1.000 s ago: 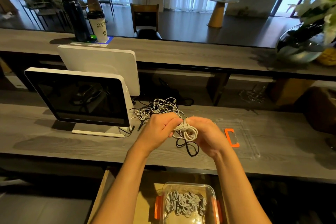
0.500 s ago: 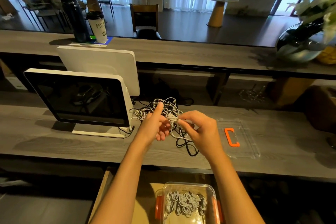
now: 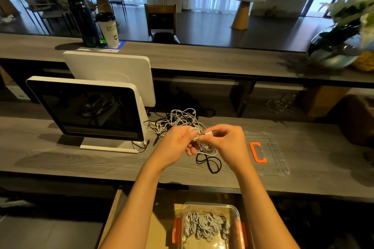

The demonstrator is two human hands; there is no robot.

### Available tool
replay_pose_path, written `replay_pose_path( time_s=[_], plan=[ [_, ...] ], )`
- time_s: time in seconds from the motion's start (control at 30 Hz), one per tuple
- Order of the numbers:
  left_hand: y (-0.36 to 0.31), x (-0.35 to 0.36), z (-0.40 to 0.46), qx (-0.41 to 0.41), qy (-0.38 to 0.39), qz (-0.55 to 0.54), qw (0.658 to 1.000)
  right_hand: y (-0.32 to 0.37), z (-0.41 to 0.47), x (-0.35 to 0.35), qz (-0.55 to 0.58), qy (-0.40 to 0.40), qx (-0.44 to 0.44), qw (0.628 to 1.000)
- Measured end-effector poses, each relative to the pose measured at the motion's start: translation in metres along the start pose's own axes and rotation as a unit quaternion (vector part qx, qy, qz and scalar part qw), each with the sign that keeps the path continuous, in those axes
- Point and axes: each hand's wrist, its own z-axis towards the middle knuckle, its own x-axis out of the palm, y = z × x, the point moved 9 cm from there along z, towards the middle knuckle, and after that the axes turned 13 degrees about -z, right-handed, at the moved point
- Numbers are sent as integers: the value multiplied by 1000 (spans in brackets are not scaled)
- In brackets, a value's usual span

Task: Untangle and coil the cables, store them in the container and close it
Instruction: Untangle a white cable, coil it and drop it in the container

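Above the grey counter, my left hand grips a small coil of white cable, thumb pressed on its top. My right hand pinches the cable's white plug end beside it. A black cable loop lies on the counter just under the hands. Behind them sits a tangled heap of white and black cables. The clear container with orange clips stands below the counter edge, open, with several coiled white cables inside. Its clear lid with an orange clip lies on the counter to the right.
A white point-of-sale screen stands at the left on the counter. On the raised bar behind are a black bottle, a paper cup and a glass vase with a plant. The container rests on a brown box.
The coil was bunched between both fists low over the counter; now my right hand has drawn the plug end out and pinches it, and both hands sit slightly higher.
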Motion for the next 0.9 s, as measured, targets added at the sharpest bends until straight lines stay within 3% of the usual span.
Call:
replay_pose_path(
  time_s=[0.17, 0.37, 0.6, 0.8, 0.9],
  plan=[
    [-12, -2, 0, 75, -30, 22, 996, -6, -2, 3, 129, -3, 52, 990],
    [-13, -4, -4, 82, -33, -65, 994, -4, -4, -4, 132, -33, 13, 991],
    [3, 0, -1, -74, -51, -262, 961, 1, -7, -5, 11, -25, -92, 995],
    [14, 3, -3, -134, -47, -292, 946, 4, -12, 5, 15, -14, -123, 992],
    [21, 6, -2, -150, -79, -323, 931, 1, -12, 9, -25, -62, -125, 990]
  ],
)
